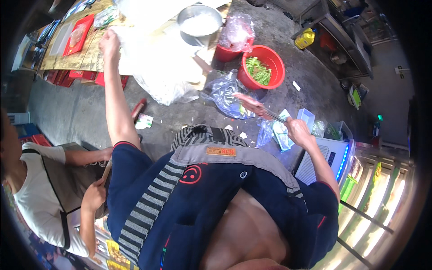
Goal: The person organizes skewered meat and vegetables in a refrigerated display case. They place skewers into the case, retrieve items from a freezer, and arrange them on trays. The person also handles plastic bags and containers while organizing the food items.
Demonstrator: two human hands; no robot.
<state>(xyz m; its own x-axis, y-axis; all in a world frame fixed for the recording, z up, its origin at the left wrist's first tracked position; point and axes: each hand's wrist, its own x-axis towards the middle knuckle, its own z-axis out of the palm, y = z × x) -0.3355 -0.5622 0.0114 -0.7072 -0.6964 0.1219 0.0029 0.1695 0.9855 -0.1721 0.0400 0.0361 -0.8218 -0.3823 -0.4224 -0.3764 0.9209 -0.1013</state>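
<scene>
My right hand (pixel 298 131) is closed around the thin stick ends of a bundle of meat skewers (pixel 251 104). The red meat points away to the left, above the floor and a clear plastic bag (pixel 226 92). My left arm reaches forward over the wooden table (pixel 98 60). At its end my left hand (pixel 109 45) has its fingers curled beside a glaring white area. Glare hides whether it pinches anything there. To that hand's left, a red tray (pixel 79 33) carries a pale, plastic-wrapped item. A steel pot (pixel 199 25) with white contents stands farther right.
Cut green vegetables fill part of a red bucket (pixel 278 67), next to a plastic-covered red bucket (pixel 231 52). At my left a co-worker (pixel 44 189) in an apron holds a stick-like handle. A white appliance (pixel 324 158) stands on my right. Scraps litter the concrete floor.
</scene>
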